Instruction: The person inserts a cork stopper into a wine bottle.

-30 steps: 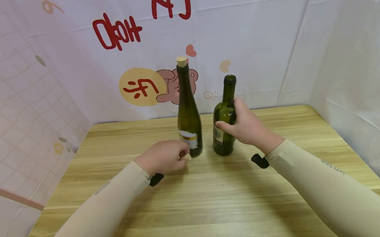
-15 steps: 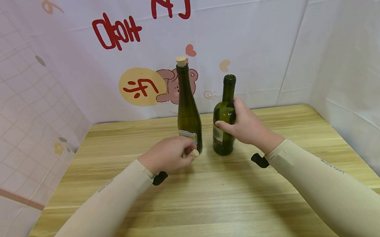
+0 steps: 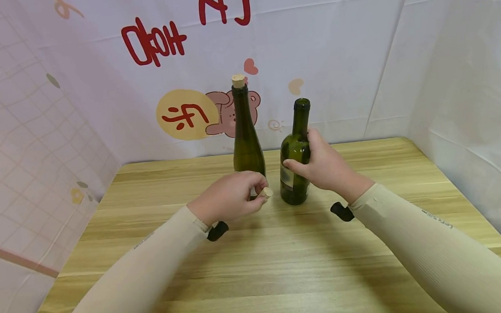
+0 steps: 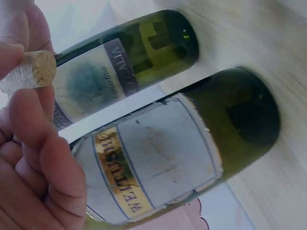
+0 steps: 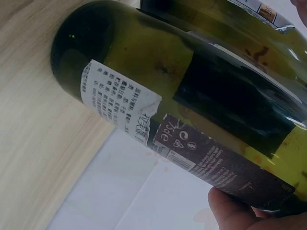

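My left hand [image 3: 231,196] pinches a small cork [image 3: 267,193] between thumb and fingers, in front of the taller bottle. The cork [image 4: 41,69] shows its speckled end in the left wrist view. My right hand [image 3: 330,163] grips the shorter green wine bottle [image 3: 295,192] around its shoulder; the bottle stands upright on the table with its mouth uncorked. To its left rises a taller green bottle [image 3: 246,142], a second cork [image 3: 238,81] seated in its top. The head view has its label mostly hidden behind my left hand.
The wooden table [image 3: 283,269] reaches back to a white printed curtain [image 3: 334,51] close behind both bottles. More curtain hangs along the left and right sides. A narrow gap separates the two bottles.
My left hand has moved right and slightly up with the cork, across the front of the taller bottle toward the shorter one. My right hand and both bottles have stayed in place.
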`<state>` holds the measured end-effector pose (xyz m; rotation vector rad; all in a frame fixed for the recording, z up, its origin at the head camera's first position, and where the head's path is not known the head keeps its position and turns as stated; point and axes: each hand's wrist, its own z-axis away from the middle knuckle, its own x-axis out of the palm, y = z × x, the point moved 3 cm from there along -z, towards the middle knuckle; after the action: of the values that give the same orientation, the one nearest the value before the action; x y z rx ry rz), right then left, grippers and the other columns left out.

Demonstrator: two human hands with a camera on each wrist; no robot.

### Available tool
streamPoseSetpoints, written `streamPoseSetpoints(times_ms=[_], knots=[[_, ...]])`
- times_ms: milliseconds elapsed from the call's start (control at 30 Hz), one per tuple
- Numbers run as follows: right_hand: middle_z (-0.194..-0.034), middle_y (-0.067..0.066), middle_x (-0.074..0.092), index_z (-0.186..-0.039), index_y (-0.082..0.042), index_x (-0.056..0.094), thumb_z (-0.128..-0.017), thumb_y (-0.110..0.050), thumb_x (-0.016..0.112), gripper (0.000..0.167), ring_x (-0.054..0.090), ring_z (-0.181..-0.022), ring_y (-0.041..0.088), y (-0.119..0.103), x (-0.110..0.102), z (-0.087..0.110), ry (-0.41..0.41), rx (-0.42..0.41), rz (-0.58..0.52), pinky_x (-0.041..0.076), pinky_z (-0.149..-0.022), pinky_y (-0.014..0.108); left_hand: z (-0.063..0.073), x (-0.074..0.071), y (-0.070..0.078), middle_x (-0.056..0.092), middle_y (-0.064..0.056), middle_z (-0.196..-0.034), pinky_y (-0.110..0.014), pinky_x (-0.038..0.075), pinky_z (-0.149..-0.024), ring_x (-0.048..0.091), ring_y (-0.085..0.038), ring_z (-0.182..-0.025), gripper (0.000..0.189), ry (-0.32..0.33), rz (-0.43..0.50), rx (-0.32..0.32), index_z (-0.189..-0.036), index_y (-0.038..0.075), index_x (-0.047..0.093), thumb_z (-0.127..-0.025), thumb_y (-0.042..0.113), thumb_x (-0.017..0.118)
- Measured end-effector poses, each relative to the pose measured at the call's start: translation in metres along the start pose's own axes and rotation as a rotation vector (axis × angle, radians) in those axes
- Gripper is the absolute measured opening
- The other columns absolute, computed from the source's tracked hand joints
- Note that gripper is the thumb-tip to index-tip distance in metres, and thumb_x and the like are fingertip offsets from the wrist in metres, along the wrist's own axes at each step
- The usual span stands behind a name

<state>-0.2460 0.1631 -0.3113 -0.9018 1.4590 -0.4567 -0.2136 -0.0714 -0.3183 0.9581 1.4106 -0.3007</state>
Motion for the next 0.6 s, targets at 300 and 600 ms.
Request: streamPoseSetpoints(times_ms=[300,600], knots=[[-0.132,0.018,0.055,-0.150,-0.001,0.029,-0.099,-0.032,0.075,0.075,0.066,-0.116,0.035,0.000,0.000,0.001,-0.012,0.000,-0.016,0.058,-0.097,0.054,-0.009,-0.006,0.010,0.065,0.008,-0.092,-0.027,0.052,-0.070,0.058,-0.009,-0.075,0.011,0.009,0.041,-0.027,-0.104,0.018,0.065,-0.100,0.025,0.072],[-0.132,0.018,0.056,-0.150,0.000,0.030,-0.099,-0.030,0.074,0.073,0.066,-0.116,0.035,-0.002,0.000,0.002,-0.009,-0.012,-0.023,0.058,-0.098,0.054,-0.016,-0.011,0.016,0.065,0.003,-0.094,-0.027,0.054,-0.071,0.059,-0.011,-0.078,0.015,0.061,0.118,-0.022,-0.110,0.012,0.065,-0.100,0.022,0.070]])
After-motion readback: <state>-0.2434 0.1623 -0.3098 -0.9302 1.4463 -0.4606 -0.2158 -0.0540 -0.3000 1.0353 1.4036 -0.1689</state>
